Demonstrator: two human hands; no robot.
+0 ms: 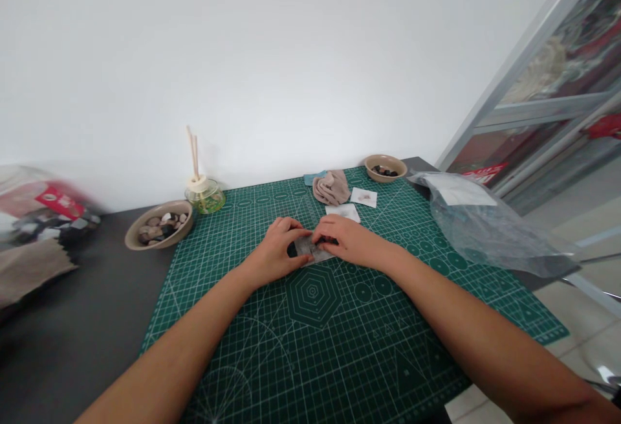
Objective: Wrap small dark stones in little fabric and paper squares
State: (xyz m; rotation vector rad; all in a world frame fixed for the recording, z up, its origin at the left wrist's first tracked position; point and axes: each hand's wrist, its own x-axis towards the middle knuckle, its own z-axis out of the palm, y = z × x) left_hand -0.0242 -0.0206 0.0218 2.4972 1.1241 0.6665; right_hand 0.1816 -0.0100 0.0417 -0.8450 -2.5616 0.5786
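On a green cutting mat (262,346), a small greyish-white sheet (317,254) lies between my two hands. My left hand (279,249) is curved around the sheet's left side, thumb at the near edge and fingers at the far edge. From the right, my right hand (342,237) reaches over it with bent fingers pressed together on its surface; whatever is under the fingertips is too small to make out. Just beyond are a white card (343,212), a second white card with a small picture (363,197) and a crumpled beige cloth (331,188).
A bowl of stones (160,224) and a reed diffuser (204,195) stand at the left. Another bowl with dark stones (385,168) is at the back right. A clear plastic bag (475,217) lies right; a bag of dark pieces (53,220) is far left.
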